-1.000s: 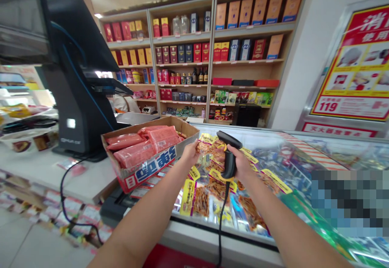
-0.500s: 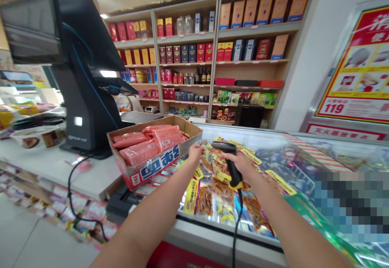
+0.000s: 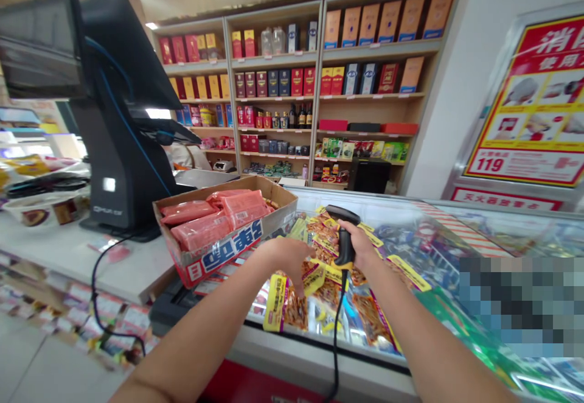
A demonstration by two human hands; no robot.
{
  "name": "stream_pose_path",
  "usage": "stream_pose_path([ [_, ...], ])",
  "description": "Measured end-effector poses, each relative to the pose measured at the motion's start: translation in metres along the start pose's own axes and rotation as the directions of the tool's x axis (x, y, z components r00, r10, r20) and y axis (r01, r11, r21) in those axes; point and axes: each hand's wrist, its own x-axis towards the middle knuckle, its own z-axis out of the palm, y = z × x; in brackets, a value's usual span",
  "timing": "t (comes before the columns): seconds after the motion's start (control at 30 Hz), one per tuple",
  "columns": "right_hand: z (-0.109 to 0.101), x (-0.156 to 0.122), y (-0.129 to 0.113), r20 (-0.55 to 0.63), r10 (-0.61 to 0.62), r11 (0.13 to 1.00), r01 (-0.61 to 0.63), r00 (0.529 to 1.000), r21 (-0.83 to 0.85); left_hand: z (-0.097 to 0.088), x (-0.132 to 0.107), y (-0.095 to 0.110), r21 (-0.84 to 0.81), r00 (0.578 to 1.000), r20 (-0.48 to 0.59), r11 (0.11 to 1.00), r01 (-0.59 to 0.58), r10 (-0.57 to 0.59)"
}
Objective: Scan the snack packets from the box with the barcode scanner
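My right hand (image 3: 358,243) is wrapped round the grip of a black barcode scanner (image 3: 347,246), its head up and its cable hanging over the counter's front edge. Yellow-and-purple snack packets (image 3: 292,308) with reddish-brown food showing through lie spread on the glass counter beneath both hands. Just left of the scanner, my left hand (image 3: 292,260) reaches down over one yellow-edged packet (image 3: 314,278). Its thumb and fingers are apart; whether the fingertips touch the packet is hard to tell.
An open carton (image 3: 232,251) of pink packs (image 3: 201,231) stands left of my hands. Behind it rises a black checkout terminal (image 3: 123,123). The scanner cable (image 3: 337,342) hangs in front. Shelves (image 3: 276,59) of boxed goods line the back wall.
My left hand has come down and nearer from beside the scanner head, its pinched fingers now spread over a packet. The scanner has turned slightly in my right hand. The view has shifted a little.
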Motion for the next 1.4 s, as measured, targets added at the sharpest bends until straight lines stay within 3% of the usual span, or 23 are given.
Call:
stream_pose_path([
  [0.13,0.0,0.001,0.001,-0.006,-0.025,0.999,0.025,1.0,0.021,0.017,-0.011,-0.02,0.029,0.99,-0.123,0.997,0.07,-0.066],
  [0.23,0.0,0.004,0.004,0.013,-0.054,0.998,0.053,0.998,0.031,0.005,-0.008,-0.027,-0.016,0.976,-0.197,0.996,0.093,-0.094],
  [0.33,-0.001,0.006,0.006,0.022,-0.102,0.995,0.101,0.995,0.013,-0.012,0.01,-0.017,-0.212,0.925,-0.341,0.973,0.096,-0.166],
  [0.43,-0.003,0.004,0.005,0.064,-0.151,0.987,0.155,0.986,-0.05,-0.016,0.034,-0.003,-0.538,0.855,-0.465,0.84,-0.069,-0.227],
  [0.53,-0.006,-0.003,0.0,0.147,-0.208,0.964,0.228,0.967,-0.136,-0.01,0.051,0.0,-0.706,0.804,-0.533,0.662,-0.251,-0.264],
  [0.6,-0.008,-0.007,-0.004,0.201,-0.234,0.933,0.278,0.951,-0.227,-0.005,0.055,-0.006,-0.717,0.78,-0.55,0.648,-0.257,-0.298],
  [0.77,-0.01,-0.015,-0.009,0.289,-0.22,0.869,0.322,0.932,-0.377,-0.005,0.053,-0.026,-0.657,0.739,-0.598,0.718,-0.231,-0.31],
  [1.03,0.0,-0.025,-0.01,0.278,-0.16,0.826,0.283,0.947,-0.488,-0.003,0.053,-0.019,-0.65,0.708,-0.648,0.688,-0.324,-0.279],
  [1.4,0.0,-0.017,-0.003,0.287,-0.164,0.832,0.288,0.944,-0.474,0.0,0.052,-0.018,-0.632,0.704,-0.662,0.697,-0.339,-0.258],
])
